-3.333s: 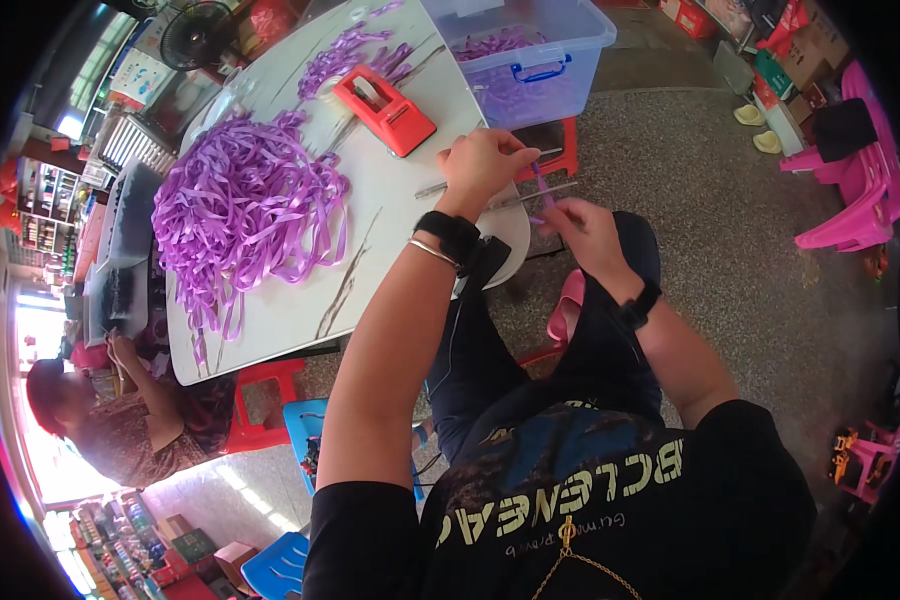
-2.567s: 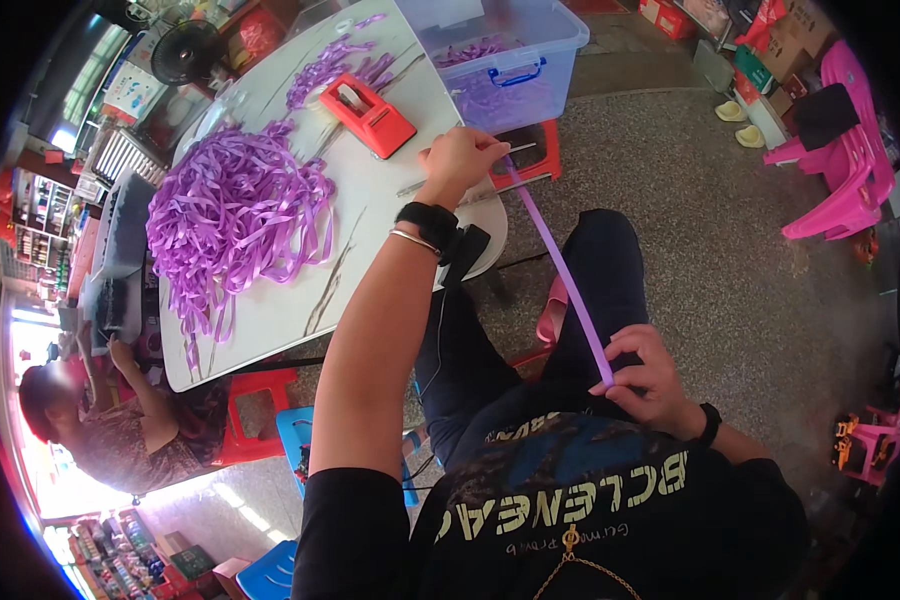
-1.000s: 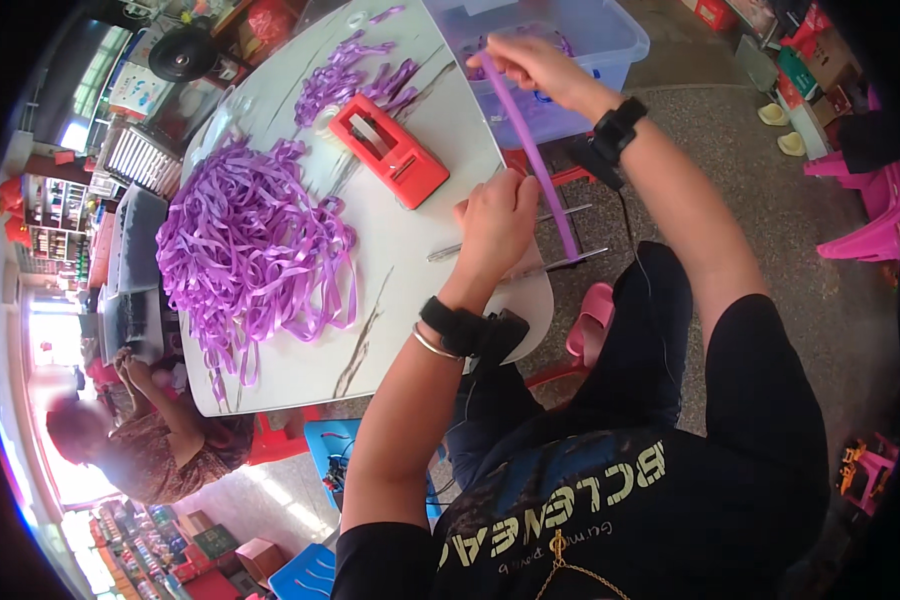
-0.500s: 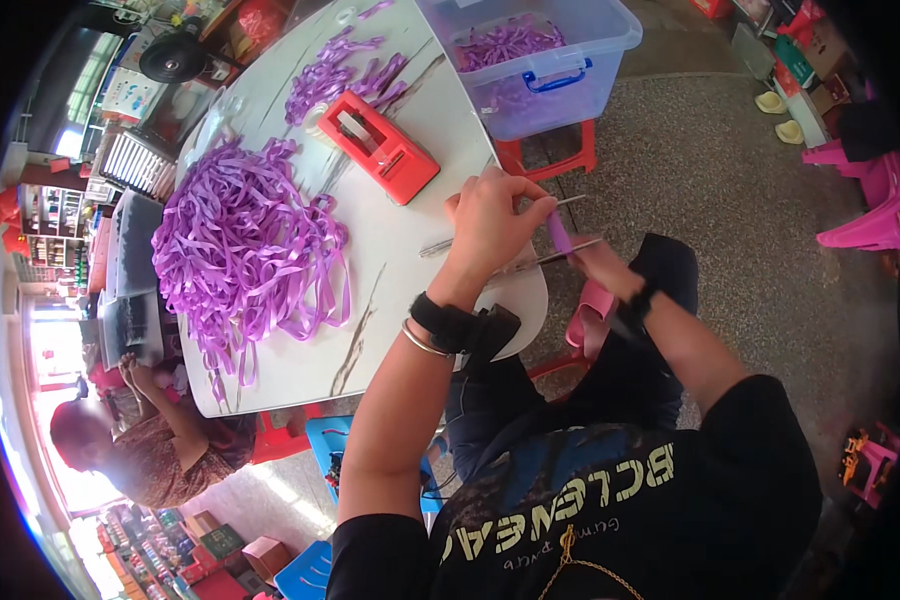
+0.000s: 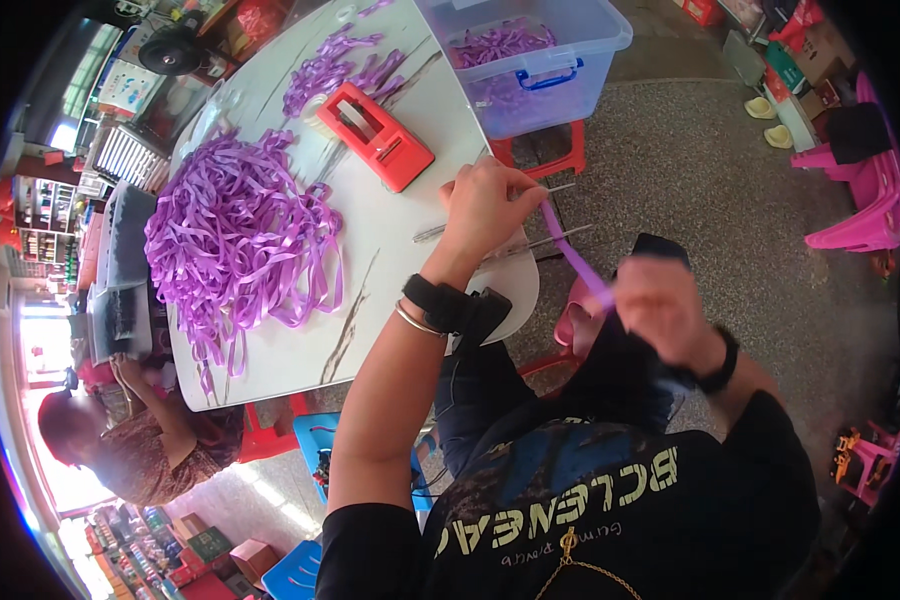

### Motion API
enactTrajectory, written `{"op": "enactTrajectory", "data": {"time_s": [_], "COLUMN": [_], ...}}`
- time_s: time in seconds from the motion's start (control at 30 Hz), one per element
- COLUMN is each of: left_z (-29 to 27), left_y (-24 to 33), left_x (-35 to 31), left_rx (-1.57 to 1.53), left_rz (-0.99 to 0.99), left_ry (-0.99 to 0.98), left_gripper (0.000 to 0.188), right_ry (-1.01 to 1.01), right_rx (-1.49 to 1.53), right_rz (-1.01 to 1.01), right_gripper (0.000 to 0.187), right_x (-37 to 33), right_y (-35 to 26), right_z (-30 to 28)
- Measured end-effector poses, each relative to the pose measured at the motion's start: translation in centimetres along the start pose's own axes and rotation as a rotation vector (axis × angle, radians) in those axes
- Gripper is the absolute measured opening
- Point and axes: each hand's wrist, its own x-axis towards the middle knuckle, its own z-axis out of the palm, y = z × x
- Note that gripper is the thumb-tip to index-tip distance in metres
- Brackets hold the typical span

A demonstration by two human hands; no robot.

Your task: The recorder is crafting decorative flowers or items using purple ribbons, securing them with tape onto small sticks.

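A purple ribbon runs taut between my hands, just off the table's edge. Its upper end is pinched in my left hand, beside two thin metal rods that jut past the edge. Blurred by motion, my right hand is closed on the ribbon's other end, above my lap. A large tangled pile of purple ribbons covers the left of the white marbled table. Past my left hand lies a red tape dispenser.
A smaller bunch of ribbons lies farther back. At the far right, a clear bin with ribbons inside rests on a red stool. Another person sits at the left. Pink chairs stand to the right.
My right hand has pulled away from the rods, down and to the right, drawing out a longer stretch of ribbon. My left hand keeps its place by the rods.
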Motion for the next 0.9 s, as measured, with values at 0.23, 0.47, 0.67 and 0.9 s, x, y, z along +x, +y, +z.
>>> {"op": "enactTrajectory", "data": {"time_s": [0.23, 0.47, 0.67, 0.9], "left_z": [0.7, 0.5, 0.1, -0.1], "left_y": [-0.7, -0.5, -0.4, -0.2], "left_x": [0.6, 0.6, 0.4, 0.4], "left_rx": [-0.171, -0.221, -0.08, 0.039], "left_rz": [-0.116, -0.131, -0.008, 0.026], "left_ry": [0.086, 0.091, 0.013, -0.022], "left_gripper": [0.019, 0.02, 0.017, 0.017], "right_ry": [0.033, 0.031, 0.108, 0.356], "right_rx": [0.337, 0.365, 0.329, 0.711], "right_rz": [0.292, 0.61, 0.683, 0.542], "right_gripper": [0.031, 0.031, 0.026, 0.009], "right_x": [11.3, 11.2, 5.8, 0.0], "right_y": [6.4, 13.8, 16.9, 12.9], "right_z": [-2.4, -1.3, 1.6, 4.9]}}
